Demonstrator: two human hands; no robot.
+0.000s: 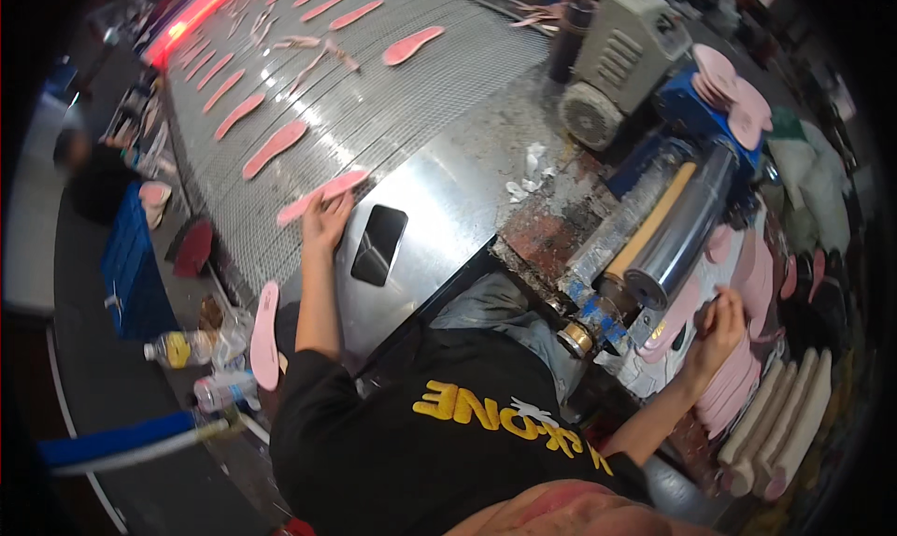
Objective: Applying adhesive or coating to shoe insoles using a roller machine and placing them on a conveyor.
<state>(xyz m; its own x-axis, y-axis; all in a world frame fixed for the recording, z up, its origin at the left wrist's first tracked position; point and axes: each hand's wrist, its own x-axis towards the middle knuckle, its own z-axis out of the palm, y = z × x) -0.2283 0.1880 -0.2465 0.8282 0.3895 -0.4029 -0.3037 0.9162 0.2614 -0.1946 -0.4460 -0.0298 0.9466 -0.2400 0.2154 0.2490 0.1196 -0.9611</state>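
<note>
My left hand [325, 222] is at the near end of a wire-mesh conveyor [392, 125], its fingers closed on the edge of a pink insole [297, 208]. That insole lies slantwise across the mesh, just beyond a black phone [379, 245] on the bare metal plate. Off to the right, my right hand [721, 328] hovers by a pile of pink insoles [732, 391], fingers loosely bent and apart, with nothing visible in them. Beside it is a roller machine with a shiny steel roller [682, 228]. More insoles [275, 150] lie in rows along the mesh.
A grey motor housing [621, 64] stands behind the rollers. Pink pieces [733, 92] rest on the blue machine end. Pale rolls [780, 424] lie at lower right. Bottles [182, 349], a loose insole [265, 335] and a blue crate [135, 265] are left. A red light glows beyond.
</note>
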